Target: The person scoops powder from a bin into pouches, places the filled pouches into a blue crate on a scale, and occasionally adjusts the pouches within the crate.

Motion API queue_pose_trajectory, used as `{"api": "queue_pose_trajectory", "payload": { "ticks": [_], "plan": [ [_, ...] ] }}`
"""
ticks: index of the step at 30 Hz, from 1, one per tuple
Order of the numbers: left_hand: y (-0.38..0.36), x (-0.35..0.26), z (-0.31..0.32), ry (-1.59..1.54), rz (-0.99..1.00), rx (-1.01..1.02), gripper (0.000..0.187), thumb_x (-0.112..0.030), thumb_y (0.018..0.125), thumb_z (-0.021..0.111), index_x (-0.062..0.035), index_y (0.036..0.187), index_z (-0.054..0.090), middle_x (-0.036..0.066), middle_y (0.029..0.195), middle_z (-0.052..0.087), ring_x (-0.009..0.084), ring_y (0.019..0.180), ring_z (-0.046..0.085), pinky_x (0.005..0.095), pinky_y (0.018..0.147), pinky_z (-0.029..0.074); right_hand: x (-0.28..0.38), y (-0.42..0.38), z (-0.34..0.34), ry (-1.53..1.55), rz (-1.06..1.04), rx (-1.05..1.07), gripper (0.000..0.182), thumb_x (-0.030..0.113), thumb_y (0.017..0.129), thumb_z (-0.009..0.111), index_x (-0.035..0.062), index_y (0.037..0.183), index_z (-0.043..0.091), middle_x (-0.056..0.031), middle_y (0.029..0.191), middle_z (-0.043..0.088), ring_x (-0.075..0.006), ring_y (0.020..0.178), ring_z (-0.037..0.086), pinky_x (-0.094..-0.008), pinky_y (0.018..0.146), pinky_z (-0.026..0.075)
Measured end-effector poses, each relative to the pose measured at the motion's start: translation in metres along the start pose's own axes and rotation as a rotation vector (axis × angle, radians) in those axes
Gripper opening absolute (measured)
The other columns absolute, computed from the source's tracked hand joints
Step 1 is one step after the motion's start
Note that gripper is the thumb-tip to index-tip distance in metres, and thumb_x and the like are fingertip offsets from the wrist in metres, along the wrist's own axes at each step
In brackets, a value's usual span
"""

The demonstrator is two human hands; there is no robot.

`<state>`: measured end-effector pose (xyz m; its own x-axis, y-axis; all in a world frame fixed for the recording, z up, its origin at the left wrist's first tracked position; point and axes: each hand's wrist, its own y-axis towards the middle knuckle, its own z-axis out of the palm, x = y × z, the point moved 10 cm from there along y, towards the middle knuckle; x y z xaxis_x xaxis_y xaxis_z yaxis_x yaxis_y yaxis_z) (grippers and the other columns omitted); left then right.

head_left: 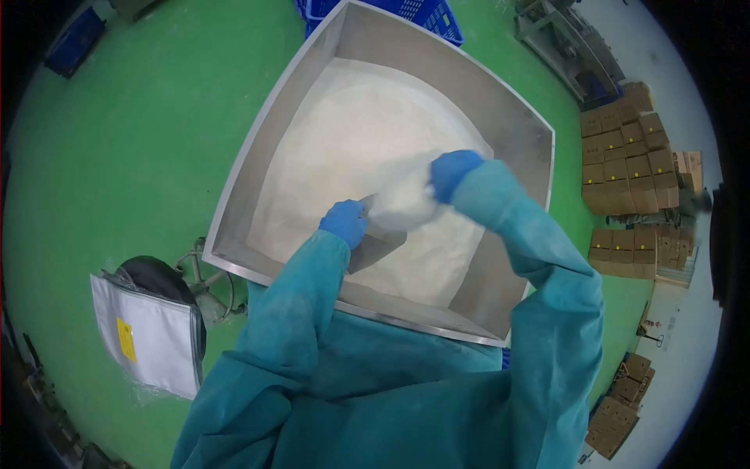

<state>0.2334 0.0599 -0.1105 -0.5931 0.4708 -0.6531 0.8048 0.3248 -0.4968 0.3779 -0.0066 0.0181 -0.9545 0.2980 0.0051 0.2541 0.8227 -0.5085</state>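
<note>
You are working with both gloved hands over white powder (336, 141) in a metal bin (516, 148)
The bin's near rim is running just in front of your body, with your left forearm reaching over it. Your left hand (344, 223) is closing around the edge of a grey piece (380, 248), which is sitting over the powder near that rim. Your right hand (455, 175) is meeting a blurred white bundle (405, 202) lying between both hands; I cannot tell how tightly it is gripping. Open room is stretching over the powder, left of and beyond your hands, to the walls. Outside, a white package (156, 336) is standing near the left corner, blue crates (426, 19) are sitting past the far rim, and stacked boxes (625, 160) are rising well apart on the right
</note>
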Motion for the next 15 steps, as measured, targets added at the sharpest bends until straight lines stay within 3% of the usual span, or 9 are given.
{"api": "queue_pose_trajectory", "payload": {
  "ticks": [1, 3, 6, 8, 9, 10, 13, 15],
  "plan": [
    [-0.004, -0.005, -0.001, 0.031, 0.007, 0.011, 0.027, -0.022, 0.081, 0.053, -0.0081, 0.102, 0.061, 0.016, 0.105, 0.061, 0.0344, 0.099, 0.058, 0.0439, 0.086, 0.047, 0.020, 0.004, 0.016, -0.011, -0.096, -0.093, 0.025, 0.029, 0.076, 0.057, 0.0074, 0.083, 0.068, -0.0143, 0.087, 0.066, -0.0302, 0.083, 0.063, -0.0396, 0.077, 0.049],
    [-0.013, -0.009, 0.000, 0.041, 0.050, -0.067, 0.032, -0.019, 0.079, 0.053, -0.0100, 0.108, 0.061, 0.016, 0.100, 0.063, 0.0346, 0.097, 0.059, 0.0436, 0.084, 0.047, 0.100, -0.013, -0.017, -0.080, -0.099, 0.087, 0.018, 0.025, 0.069, 0.063, 0.0078, 0.074, 0.067, -0.0141, 0.078, 0.065, -0.0318, 0.078, 0.063, -0.0418, 0.073, 0.049],
    [-0.026, -0.015, 0.006, 0.101, 0.133, -0.061, 0.035, -0.018, 0.079, 0.053, -0.0106, 0.112, 0.059, 0.016, 0.096, 0.064, 0.0348, 0.093, 0.060, 0.0452, 0.081, 0.048, 0.110, -0.016, -0.019, -0.143, -0.122, -0.016, 0.019, 0.028, 0.070, 0.064, 0.0104, 0.075, 0.068, -0.0135, 0.077, 0.065, -0.0311, 0.077, 0.063, -0.0399, 0.070, 0.050],
    [-0.034, -0.009, 0.018, 0.101, 0.154, -0.019, 0.034, -0.018, 0.079, 0.052, -0.0101, 0.112, 0.058, 0.017, 0.093, 0.064, 0.0352, 0.090, 0.060, 0.0468, 0.079, 0.048, 0.080, -0.008, -0.031, -0.266, -0.097, 0.015, 0.023, 0.034, 0.069, 0.065, 0.0128, 0.078, 0.070, -0.0130, 0.078, 0.065, -0.0308, 0.075, 0.063, -0.0381, 0.068, 0.050],
    [-0.038, -0.009, 0.027, 0.082, 0.162, 0.001, 0.034, -0.018, 0.080, 0.051, -0.0099, 0.111, 0.058, 0.017, 0.092, 0.063, 0.0355, 0.089, 0.060, 0.0475, 0.078, 0.048, 0.076, -0.029, -0.094, -0.166, -0.069, -0.173, 0.027, 0.038, 0.070, 0.065, 0.0154, 0.083, 0.071, -0.0127, 0.080, 0.067, -0.0300, 0.075, 0.064, -0.0369, 0.067, 0.051],
    [-0.042, -0.010, 0.031, 0.068, 0.174, 0.016, 0.033, -0.018, 0.080, 0.051, -0.0096, 0.111, 0.057, 0.017, 0.091, 0.063, 0.0359, 0.088, 0.060, 0.0482, 0.076, 0.048, 0.064, -0.029, -0.116, 0.011, -0.027, -0.101, 0.025, 0.036, 0.073, 0.064, 0.0151, 0.085, 0.071, -0.0125, 0.084, 0.068, -0.0298, 0.077, 0.065, -0.0378, 0.068, 0.051],
    [-0.057, -0.022, 0.046, 0.112, 0.234, 0.115, 0.034, -0.019, 0.080, 0.051, -0.0100, 0.112, 0.056, 0.018, 0.088, 0.063, 0.0372, 0.084, 0.060, 0.0497, 0.072, 0.048, -0.021, 0.026, -0.048, 0.129, 0.116, -0.231, 0.023, 0.030, 0.077, 0.059, 0.0121, 0.085, 0.071, -0.0126, 0.086, 0.068, -0.0304, 0.080, 0.065, -0.0389, 0.071, 0.051],
    [-0.064, -0.023, 0.052, 0.120, 0.266, 0.097, 0.035, -0.018, 0.080, 0.051, -0.0100, 0.113, 0.055, 0.017, 0.086, 0.063, 0.0377, 0.083, 0.060, 0.0497, 0.071, 0.047, -0.055, 0.086, 0.071, 0.052, 0.090, -0.193, 0.026, 0.026, 0.079, 0.054, 0.0084, 0.089, 0.070, -0.0129, 0.090, 0.068, -0.0307, 0.083, 0.065, -0.0391, 0.075, 0.051]
  ]
}}
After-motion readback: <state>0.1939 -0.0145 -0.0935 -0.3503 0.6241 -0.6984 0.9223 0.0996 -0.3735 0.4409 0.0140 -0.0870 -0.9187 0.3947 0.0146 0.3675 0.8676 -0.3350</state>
